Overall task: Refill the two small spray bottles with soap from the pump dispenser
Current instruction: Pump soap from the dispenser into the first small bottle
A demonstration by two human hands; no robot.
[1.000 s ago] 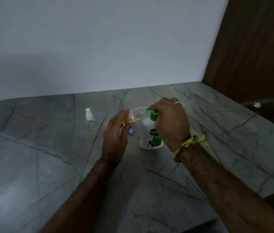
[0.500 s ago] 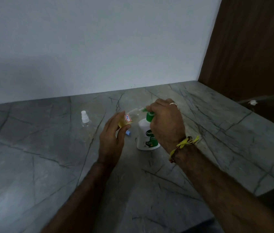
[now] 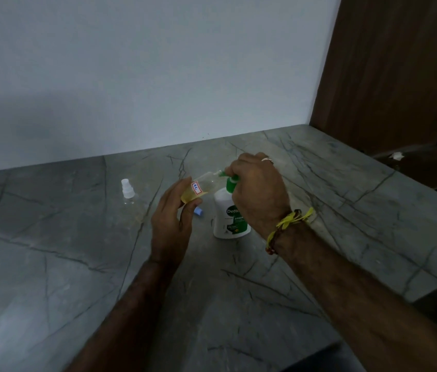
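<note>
A white pump dispenser [image 3: 229,218] with a green pump head stands on the grey marble counter [image 3: 319,224]. My right hand [image 3: 259,194] lies over the pump head, fingers curled round it. My left hand [image 3: 170,218] holds a small clear spray bottle [image 3: 202,187], tilted, its open mouth at the green nozzle; yellowish soap sits in its lower part. A second small clear spray bottle [image 3: 129,196] with a white top stands upright further left. A small blue cap [image 3: 199,211] lies on the counter behind my left hand.
A white wall runs along the back of the counter. A brown wooden panel [image 3: 400,71] rises at the right, with a lower dark surface and a white scrap [image 3: 396,156] beside it. The counter's front edge drops off at lower right.
The hands, the tilted bottle and the dispenser keep the same arrangement. Only the camera view has shifted slightly.
</note>
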